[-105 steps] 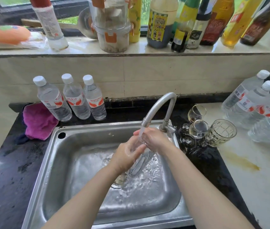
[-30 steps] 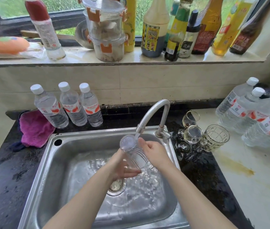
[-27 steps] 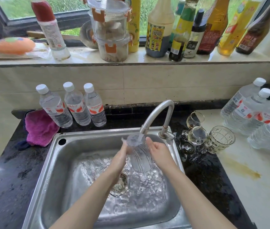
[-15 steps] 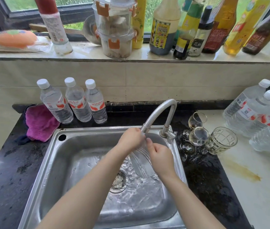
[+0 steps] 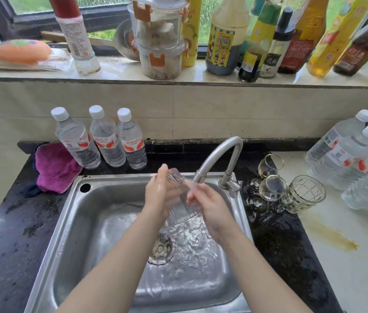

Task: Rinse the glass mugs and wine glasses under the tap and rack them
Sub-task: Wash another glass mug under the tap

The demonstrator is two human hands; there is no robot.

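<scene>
1. We see a ribbed glass mug (image 5: pixel 179 199) held tilted over the sink (image 5: pixel 70 222), just under the tap (image 5: pixel 216 154) spout, its base up and away from us and its mouth down toward us, with water spilling out below.
2. It lies between the two hands: the left hand (image 5: pixel 159 195) cups its left side near the base, the right hand (image 5: pixel 210 206) its right side.
3. On the wet dark surface (image 5: pixel 9 233) right of the tap we count two wine glasses (image 5: pixel 271 179) and one patterned glass mug (image 5: pixel 302 195), close together.
4. Three small water bottles (image 5: pixel 104 136) stand behind the sink beside a pink cloth (image 5: pixel 54 168); at least three larger ones (image 5: pixel 347 154) lie at far right.
5. The left fingers (image 5: pixel 162 172) are nearly straight, pressed along the glass; the right fingers (image 5: pixel 195 190) curl around it, gripping.
</scene>
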